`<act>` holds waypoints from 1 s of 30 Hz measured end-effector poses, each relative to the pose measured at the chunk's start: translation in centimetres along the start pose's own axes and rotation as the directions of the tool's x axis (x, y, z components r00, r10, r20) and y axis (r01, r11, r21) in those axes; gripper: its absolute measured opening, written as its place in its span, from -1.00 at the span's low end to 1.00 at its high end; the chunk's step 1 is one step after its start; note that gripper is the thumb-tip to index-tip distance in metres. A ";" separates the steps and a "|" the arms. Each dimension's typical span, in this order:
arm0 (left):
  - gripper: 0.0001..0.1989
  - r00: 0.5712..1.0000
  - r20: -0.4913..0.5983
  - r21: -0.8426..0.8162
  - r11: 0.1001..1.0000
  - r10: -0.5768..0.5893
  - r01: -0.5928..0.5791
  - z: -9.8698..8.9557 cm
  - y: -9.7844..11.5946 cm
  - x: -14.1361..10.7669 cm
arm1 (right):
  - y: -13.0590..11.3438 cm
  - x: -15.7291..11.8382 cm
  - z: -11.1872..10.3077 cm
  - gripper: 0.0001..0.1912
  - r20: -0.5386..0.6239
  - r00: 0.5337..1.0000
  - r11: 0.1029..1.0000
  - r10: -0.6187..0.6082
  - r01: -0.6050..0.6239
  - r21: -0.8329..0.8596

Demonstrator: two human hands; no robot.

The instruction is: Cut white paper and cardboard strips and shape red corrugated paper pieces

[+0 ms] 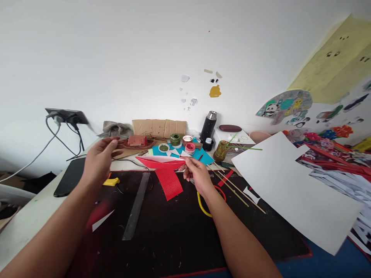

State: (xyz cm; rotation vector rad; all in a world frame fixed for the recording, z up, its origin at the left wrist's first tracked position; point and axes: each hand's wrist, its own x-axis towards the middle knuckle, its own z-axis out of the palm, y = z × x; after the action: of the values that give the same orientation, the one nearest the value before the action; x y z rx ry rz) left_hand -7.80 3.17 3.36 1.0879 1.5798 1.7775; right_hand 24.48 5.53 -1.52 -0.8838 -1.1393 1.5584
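Observation:
My right hand (198,173) pinches the right tip of a red and white paper boat shape (158,162), a long curved piece with pointed ends. Below it, a ribbed red paper strip (170,184) lies on the black mat. My left hand (101,158) is raised at the left with nothing visible in it, its fingers stretched toward a reddish-brown model boat (137,141). Whether the fingertips touch that model I cannot tell. Scissors with yellow and red handles (204,210) lie partly hidden beneath my right wrist.
A clear ruler (136,208) and a yellow-handled tool (111,181) lie on the mat (171,239). Open paint jars (175,140), a black flask (209,125) and a brush jar (220,150) stand behind. Thin sticks (240,193) and large white paper (292,189) are right.

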 end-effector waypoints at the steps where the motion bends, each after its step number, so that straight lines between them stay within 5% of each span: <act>1: -0.73 1.000 0.016 0.065 0.998 -0.007 0.006 -0.7 0.2 0.8 | 0.0 -0.1 0.1 -0.44 0.015 1.000 1.000 0.009 -0.009 -0.008; 8: -0.65 0.991 0.134 0.497 0.864 0.009 -0.075 -3.0 0.2 6.5 | 0.0 -0.6 0.5 -0.47 0.178 0.983 0.996 0.053 -0.039 -0.082; 10: -0.63 0.987 0.160 0.571 0.815 0.010 -0.101 -3.2 -0.6 8.3 | 0.1 -0.6 0.5 -0.48 0.183 0.982 0.996 0.052 -0.037 -0.086; 13: -0.85 0.980 0.201 0.656 0.745 -0.013 -0.125 -3.3 -2.3 10.9 | 0.3 -0.6 0.6 -0.49 0.176 0.983 0.995 0.056 -0.041 -0.086; 17: -0.79 0.975 0.218 0.722 0.680 -0.048 -0.128 -3.0 -4.5 13.4 | 0.2 -0.7 0.6 -0.51 0.171 0.983 0.994 0.073 -0.057 -0.097; 30: -0.75 0.971 0.122 0.731 0.680 -0.205 0.052 -1.4 -6.0 14.8 | -0.2 -0.9 0.7 -0.52 0.174 0.981 0.992 0.083 -0.064 -0.109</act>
State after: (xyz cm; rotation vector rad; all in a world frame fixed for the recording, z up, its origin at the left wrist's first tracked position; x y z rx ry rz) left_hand -17.70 15.50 0.82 1.3871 2.2380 0.8776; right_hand 24.12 4.55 -1.09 -0.8754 -1.3377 1.6784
